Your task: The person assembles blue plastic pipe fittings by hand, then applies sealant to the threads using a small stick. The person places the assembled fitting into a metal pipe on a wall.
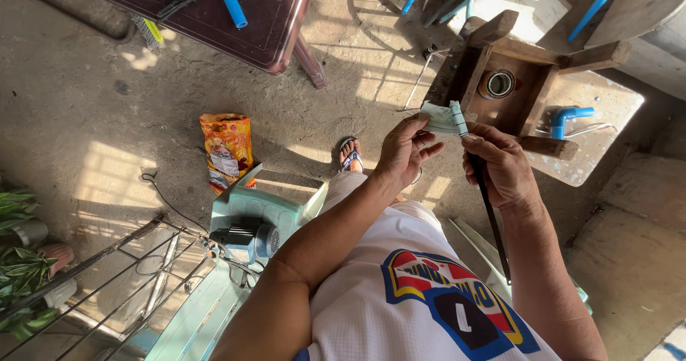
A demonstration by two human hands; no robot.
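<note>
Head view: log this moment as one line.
left hand: pinching pale cloth | right hand: gripping dark rod with cloth wrapped at its top | beyond: wooden stool, tape roll inside

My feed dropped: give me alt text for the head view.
The left hand holds a pale green cloth wrapped around the tip of a thin dark rod, which the right hand grips, above a wooden stool.

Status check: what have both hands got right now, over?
Left hand pinches pale green cloth strip. Right hand grips thin dark rod, cloth wrapped round its top. Wooden stool just beyond; nothing between the hands.
</note>
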